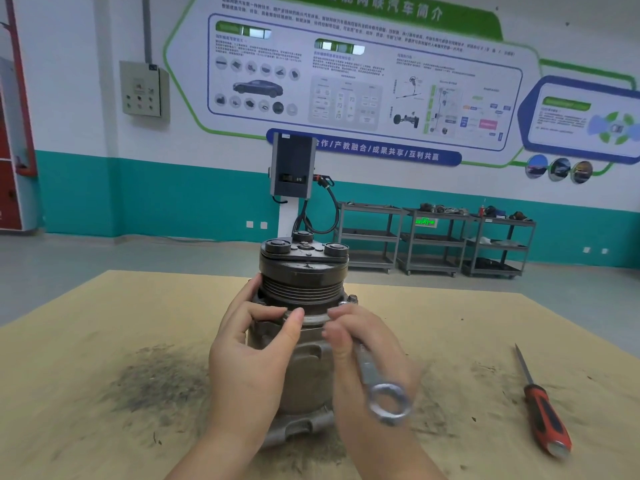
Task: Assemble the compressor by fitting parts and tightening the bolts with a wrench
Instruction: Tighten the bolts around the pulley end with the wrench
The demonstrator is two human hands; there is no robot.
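Observation:
The compressor stands upright in the middle of the brown board, its black grooved pulley and clutch plate on top, its grey metal body below. My left hand grips the body just under the pulley, thumb across the front. My right hand holds a silver wrench. The wrench's far end sits at a bolt on the housing flange at the right, and its ring end points toward me, slightly blurred.
A red and black screwdriver lies on the board at the right. Dark metal dust marks the board left of the compressor. Beyond the board stand a charging post and grey shelf carts against the wall.

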